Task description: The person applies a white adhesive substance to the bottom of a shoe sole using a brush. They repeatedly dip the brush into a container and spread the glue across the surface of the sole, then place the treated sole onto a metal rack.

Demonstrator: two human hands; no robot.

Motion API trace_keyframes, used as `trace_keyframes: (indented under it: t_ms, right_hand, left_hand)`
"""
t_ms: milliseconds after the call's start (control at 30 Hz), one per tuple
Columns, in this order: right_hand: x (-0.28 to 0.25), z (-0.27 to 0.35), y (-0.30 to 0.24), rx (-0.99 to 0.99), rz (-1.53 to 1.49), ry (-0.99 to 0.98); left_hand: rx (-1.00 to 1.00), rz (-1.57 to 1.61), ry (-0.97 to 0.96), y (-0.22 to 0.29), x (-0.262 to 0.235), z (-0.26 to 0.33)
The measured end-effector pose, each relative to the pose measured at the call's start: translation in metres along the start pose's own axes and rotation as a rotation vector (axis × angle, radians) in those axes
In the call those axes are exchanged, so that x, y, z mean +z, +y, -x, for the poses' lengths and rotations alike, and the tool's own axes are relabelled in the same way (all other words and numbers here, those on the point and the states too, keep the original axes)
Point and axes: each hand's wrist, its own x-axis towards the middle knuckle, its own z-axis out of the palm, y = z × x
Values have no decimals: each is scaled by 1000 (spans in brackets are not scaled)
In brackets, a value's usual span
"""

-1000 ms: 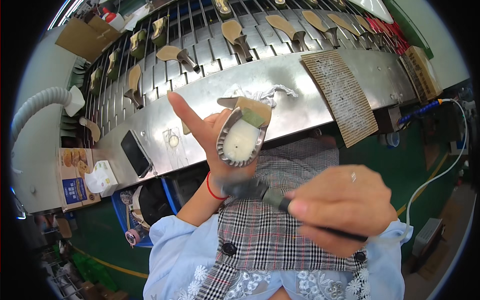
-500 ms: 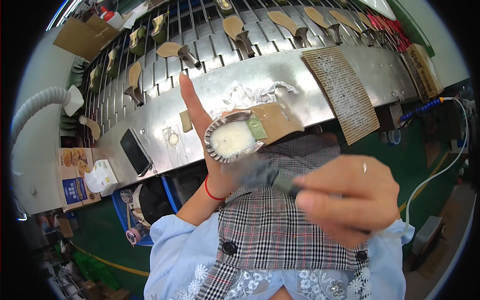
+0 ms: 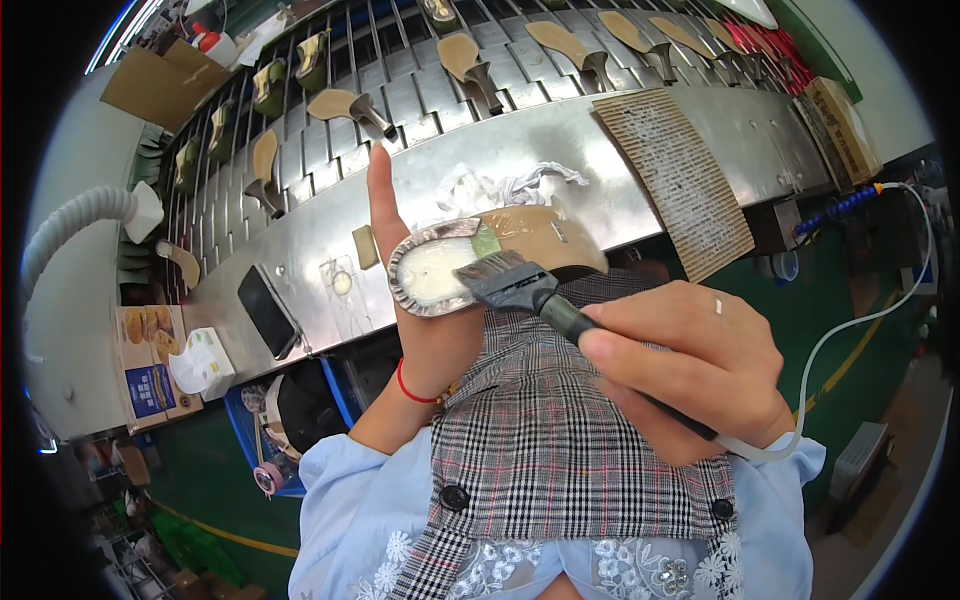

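Note:
My left hand point(image 3: 445, 345) is closed around a shoe upper on a last point(image 3: 545, 235), forefinger stretched out along it. Its underside faces up, with a gathered grey edge folded around a white sole area point(image 3: 430, 272) and a tan part at the right. In my right hand point(image 3: 690, 365) is a flat black brush point(image 3: 520, 287), gripped by its handle between thumb and fingers. The grey bristles lie over the near right side of the gathered edge; whether they press on it I cannot tell. A white tube point(image 3: 815, 350) runs to the handle's rear end.
Behind the metal ledge point(image 3: 330, 230), a slatted conveyor point(image 3: 410, 90) carries several tan soles with heels and lasted uppers. A crumpled white cloth point(image 3: 480, 190), a corrugated board point(image 3: 680, 180) and a black phone point(image 3: 268, 312) lie on the ledge. A white flexible hose point(image 3: 85, 210) stands at left.
The brush, blurred before, has moved left and up onto the shoe's gathered edge. My left hand has tilted the shoe slightly and shifted it a little left.

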Motion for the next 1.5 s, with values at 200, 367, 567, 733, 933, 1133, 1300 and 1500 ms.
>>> trace_keyframes:
  t_ms: [200, 367, 567, 733, 933, 1133, 1300, 1500]
  right_hand:
    - [4, 4, 1, -8, 78, 41]
    - [7, 6, -4, -14, 36, 58]
    - [8, 6, 0, 46, 85, 98]
    - [8, 7, -6, 58, -12, 101]
    - [8, 10, -1, 122, 12, 105]
    - [6, 12, 1, 171, -93, 82]
    - [8, 13, 10, 279, -177, 76]
    - [13, 29, 11, 605, -440, 485]
  left_hand:
    - [-242, 187, 104, 12, 3, -1]
    - [-222, 300, 120, 12, -3, 1]
    - [-271, 586, 118, 10, -13, 3]
    - [-277, 639, 221, 22, -10, -2]
    - [-243, 698, 184, 14, -23, -1]
    - [-272, 782, 186, 3, -34, -4]
    - [-316, 953, 223, -4, -45, -8]
    - [-373, 766, 493, -53, -84, -32]
